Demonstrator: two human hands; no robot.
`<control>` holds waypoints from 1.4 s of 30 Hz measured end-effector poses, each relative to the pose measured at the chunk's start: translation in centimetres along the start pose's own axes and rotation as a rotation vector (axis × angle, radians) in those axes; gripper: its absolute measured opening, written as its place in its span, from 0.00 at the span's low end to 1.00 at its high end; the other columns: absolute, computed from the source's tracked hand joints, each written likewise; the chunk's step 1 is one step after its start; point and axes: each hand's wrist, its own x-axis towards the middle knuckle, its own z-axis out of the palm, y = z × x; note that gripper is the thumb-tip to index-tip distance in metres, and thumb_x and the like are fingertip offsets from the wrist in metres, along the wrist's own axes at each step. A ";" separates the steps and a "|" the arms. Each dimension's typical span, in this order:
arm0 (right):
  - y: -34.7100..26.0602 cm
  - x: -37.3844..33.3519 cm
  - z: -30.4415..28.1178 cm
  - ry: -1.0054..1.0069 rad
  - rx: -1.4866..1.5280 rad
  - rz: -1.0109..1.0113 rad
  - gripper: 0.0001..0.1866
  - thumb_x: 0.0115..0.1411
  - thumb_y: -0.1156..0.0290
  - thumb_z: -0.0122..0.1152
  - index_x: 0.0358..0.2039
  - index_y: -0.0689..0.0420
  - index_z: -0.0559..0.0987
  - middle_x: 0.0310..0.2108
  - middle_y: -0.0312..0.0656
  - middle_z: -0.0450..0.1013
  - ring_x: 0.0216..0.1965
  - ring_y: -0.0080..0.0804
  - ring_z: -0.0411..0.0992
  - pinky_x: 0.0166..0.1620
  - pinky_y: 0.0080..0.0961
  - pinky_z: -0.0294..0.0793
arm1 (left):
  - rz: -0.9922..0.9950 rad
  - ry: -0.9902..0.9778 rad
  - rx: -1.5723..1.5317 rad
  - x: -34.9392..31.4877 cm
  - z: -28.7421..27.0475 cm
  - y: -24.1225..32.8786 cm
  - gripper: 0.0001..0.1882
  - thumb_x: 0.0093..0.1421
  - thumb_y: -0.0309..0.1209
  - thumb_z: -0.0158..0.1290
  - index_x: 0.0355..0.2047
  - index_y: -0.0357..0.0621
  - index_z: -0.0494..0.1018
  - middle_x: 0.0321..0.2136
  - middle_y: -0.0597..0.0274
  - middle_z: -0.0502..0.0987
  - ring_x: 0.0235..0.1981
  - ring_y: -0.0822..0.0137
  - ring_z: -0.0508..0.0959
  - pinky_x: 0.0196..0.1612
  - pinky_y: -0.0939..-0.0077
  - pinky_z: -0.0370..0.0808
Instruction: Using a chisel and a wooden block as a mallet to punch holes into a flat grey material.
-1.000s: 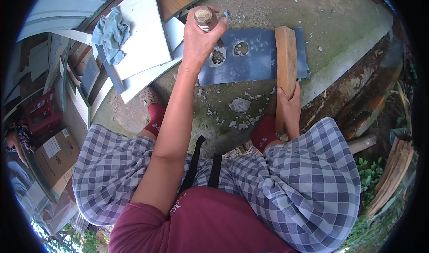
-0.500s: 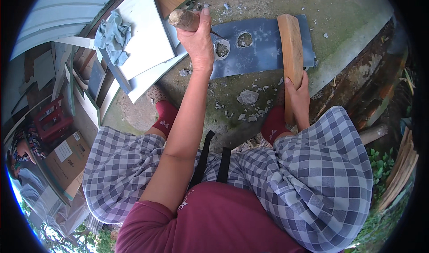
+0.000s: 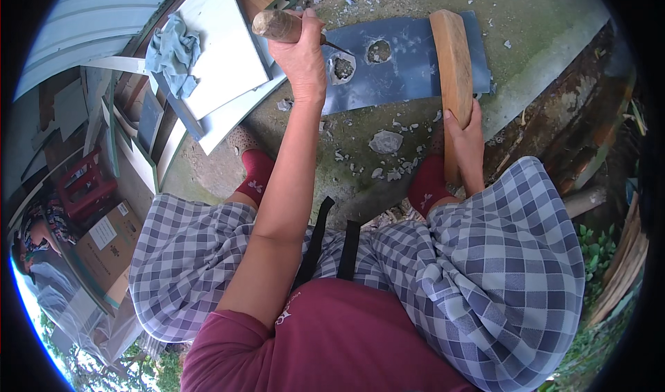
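Observation:
A dark blue-grey panel (image 3: 409, 56) lies on the concrete, with a ragged left hole (image 3: 341, 68) and a second hole (image 3: 379, 51) cut through it. My left hand (image 3: 303, 63) is closed around the wooden handle (image 3: 277, 26) of a pointed chisel-like tool. Its thin dark blade (image 3: 338, 47) reaches to just above the left hole's upper right rim; whether the tip touches the panel I cannot tell. My right hand (image 3: 467, 139) grips a thick, slightly curved wooden bat (image 3: 454, 70) near its lower end. The bat's upper part overlaps the panel's right side.
White boards (image 3: 215, 66) lean at the left, with a light blue rag (image 3: 173, 56) on top. White chips and a larger flake (image 3: 385, 142) are scattered before the panel. Farther left are a red plastic stool (image 3: 86, 184) and a cardboard box (image 3: 111, 246). Logs and plants border the right.
The whole view has shifted slightly, so the panel sits higher in the picture. The tool in my left hand leans a little differently, showing more blade. Both hands keep their grips.

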 end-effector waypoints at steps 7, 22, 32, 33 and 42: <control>0.3 0.1 0.2 0.021 0.021 0.002 0.38 0.55 0.57 0.60 0.61 0.62 0.57 0.56 0.57 0.63 0.57 0.49 0.63 0.58 0.34 0.60 | 0.015 -0.090 0.011 0.6 -0.5 -0.2 0.06 0.54 0.28 0.55 0.27 0.40 0.70 0.20 0.64 0.75 0.23 0.75 0.72 0.28 0.79 0.69; -0.1 0.1 0.1 0.012 0.021 -0.005 0.38 0.55 0.57 0.60 0.61 0.61 0.58 0.54 0.55 0.65 0.55 0.47 0.65 0.57 0.34 0.61 | 0.040 -0.207 0.068 1.1 -0.6 -1.3 0.05 0.52 0.28 0.56 0.24 0.40 0.72 0.20 0.68 0.74 0.24 0.77 0.72 0.31 0.80 0.70; 0.5 0.3 -0.2 -0.063 0.119 -0.084 0.35 0.58 0.62 0.59 0.60 0.65 0.57 0.52 0.54 0.66 0.53 0.41 0.65 0.55 0.31 0.62 | 0.084 -0.119 0.178 -0.3 1.1 -0.6 0.14 0.47 0.31 0.58 0.32 0.39 0.70 0.24 0.58 0.76 0.27 0.66 0.75 0.36 0.73 0.73; 0.3 0.5 -0.5 -0.091 0.143 -0.113 0.35 0.58 0.62 0.59 0.60 0.65 0.57 0.51 0.53 0.65 0.52 0.40 0.65 0.55 0.30 0.62 | 0.088 -0.141 0.189 -0.5 1.3 -0.7 0.16 0.45 0.31 0.59 0.33 0.39 0.69 0.25 0.51 0.77 0.27 0.57 0.77 0.36 0.69 0.74; -13.8 1.9 -10.7 -0.311 -0.350 -0.422 0.36 0.59 0.62 0.58 0.62 0.65 0.55 0.56 0.53 0.63 0.56 0.39 0.62 0.58 0.30 0.60 | 0.129 -0.224 0.200 -2.6 2.5 -2.9 0.18 0.44 0.32 0.60 0.34 0.41 0.69 0.28 0.48 0.75 0.32 0.45 0.75 0.36 0.60 0.72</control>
